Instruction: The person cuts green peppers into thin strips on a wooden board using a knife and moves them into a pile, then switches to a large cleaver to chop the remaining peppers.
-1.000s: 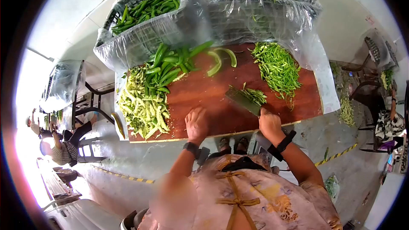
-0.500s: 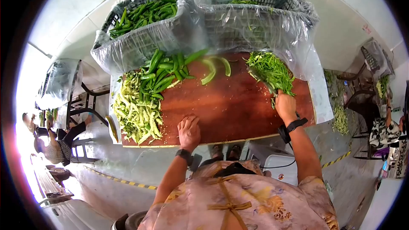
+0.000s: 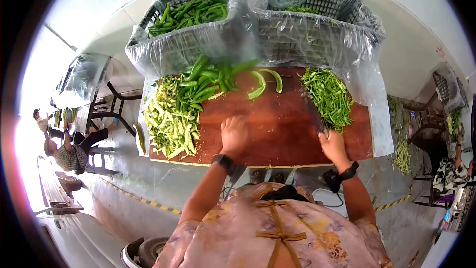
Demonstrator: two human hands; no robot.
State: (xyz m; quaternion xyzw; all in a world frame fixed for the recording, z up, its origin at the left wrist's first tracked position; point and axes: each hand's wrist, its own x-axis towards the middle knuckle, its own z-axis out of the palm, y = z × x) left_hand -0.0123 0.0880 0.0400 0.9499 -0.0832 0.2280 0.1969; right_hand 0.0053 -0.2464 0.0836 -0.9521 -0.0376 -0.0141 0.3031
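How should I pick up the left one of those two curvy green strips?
Probably pinch the left strip by its broader near end, coming from the near side: bare board lies there, while its far end sits close to a pepper.

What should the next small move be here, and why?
I'd probably reach the left hand toward the two curved green pieces: they lie ahead of it on the board, that hand looks empty, and the right hand has the knife beside the shredded green heap.
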